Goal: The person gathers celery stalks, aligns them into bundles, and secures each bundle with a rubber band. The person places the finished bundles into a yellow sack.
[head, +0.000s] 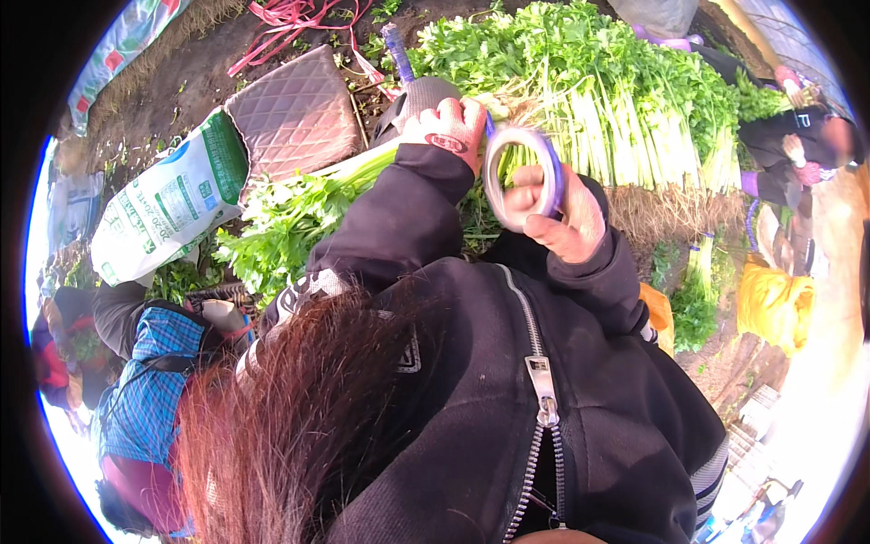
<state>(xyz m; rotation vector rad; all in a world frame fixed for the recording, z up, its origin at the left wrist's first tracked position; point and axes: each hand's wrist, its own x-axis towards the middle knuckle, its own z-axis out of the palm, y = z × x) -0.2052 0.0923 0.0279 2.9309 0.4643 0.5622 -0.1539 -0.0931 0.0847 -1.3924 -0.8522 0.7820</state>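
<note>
My left hand (pixel 448 129), in a pinkish work glove, is closed around a bunch of celery (pixel 360 166). The leaves of that bunch spread to the lower left, and its stalks run under my fingers. My right hand (pixel 574 217) grips a roll of purple adhesive tape (pixel 495 173), with fingers through its pale core. A short purple strip shows between the roll and my left hand; where it ends is hidden. Just past my hands lies a large pile of celery (pixel 612 129), roots towards me on the right side.
A quilted brown pad (pixel 299 115) and a printed white-green sack (pixel 177 197) lie at left. Pink strapping (pixel 292 27) is on the soil behind. A tied celery bunch (pixel 697 292) and a yellow bag (pixel 775 299) are at right. Co-workers sit at right (pixel 781 149) and lower left (pixel 153 381).
</note>
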